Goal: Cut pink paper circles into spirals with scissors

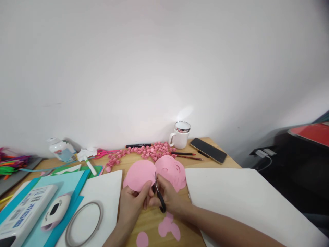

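Note:
My left hand (135,199) pinches a round pink paper disc (141,174) by its near edge, thumb on top. In my right hand (171,196) is a pair of black-handled scissors (161,200), its blades up against the disc's right edge. Behind and to the right of that hand lies a stack of pink paper circles (171,168) with curved cuts in them. Pink paper scraps (169,227) rest on the wooden table just below my hands, along with a small pink oval piece (142,239). Part of the scissors is covered by my fingers.
Many small rolled pink paper flowers (151,151) lie along the wall. Behind them stand a white mug (181,134) and a phone (208,150). White sheets (231,192) flank my hands. At left are a grey ring (83,223), a white bottle (61,149) and a glue tape dispenser (56,211).

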Motion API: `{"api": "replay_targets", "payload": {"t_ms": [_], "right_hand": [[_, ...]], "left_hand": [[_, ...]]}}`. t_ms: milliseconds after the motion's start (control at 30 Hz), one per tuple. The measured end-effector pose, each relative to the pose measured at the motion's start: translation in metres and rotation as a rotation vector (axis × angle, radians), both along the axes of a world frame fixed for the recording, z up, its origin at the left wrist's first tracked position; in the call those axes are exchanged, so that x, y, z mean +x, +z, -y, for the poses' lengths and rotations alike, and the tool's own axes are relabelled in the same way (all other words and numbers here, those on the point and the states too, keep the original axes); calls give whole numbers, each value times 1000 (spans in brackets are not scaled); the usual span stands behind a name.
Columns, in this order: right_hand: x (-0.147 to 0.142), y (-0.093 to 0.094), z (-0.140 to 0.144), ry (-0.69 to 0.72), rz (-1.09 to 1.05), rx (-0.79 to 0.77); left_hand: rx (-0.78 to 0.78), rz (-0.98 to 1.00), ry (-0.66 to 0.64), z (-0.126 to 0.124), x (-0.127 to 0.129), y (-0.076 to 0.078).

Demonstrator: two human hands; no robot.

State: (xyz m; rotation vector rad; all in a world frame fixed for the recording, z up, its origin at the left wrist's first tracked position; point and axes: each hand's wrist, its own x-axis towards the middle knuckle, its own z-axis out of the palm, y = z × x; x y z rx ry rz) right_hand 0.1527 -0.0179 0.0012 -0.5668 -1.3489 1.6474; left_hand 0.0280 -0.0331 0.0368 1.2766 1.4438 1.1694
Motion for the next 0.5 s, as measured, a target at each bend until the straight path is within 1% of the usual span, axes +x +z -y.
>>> {"api": "replay_targets", "payload": {"t_ms": [267, 433, 500], "right_hand": [[1, -5, 0, -35, 41, 3], [2, -8, 0, -106, 113, 20], [2, -8, 0, -107, 112, 22]], "left_hand": [[10, -5, -8, 1, -2, 0], [15, 12, -29, 0, -2, 1], [10, 20, -38, 0, -2, 2]]}}
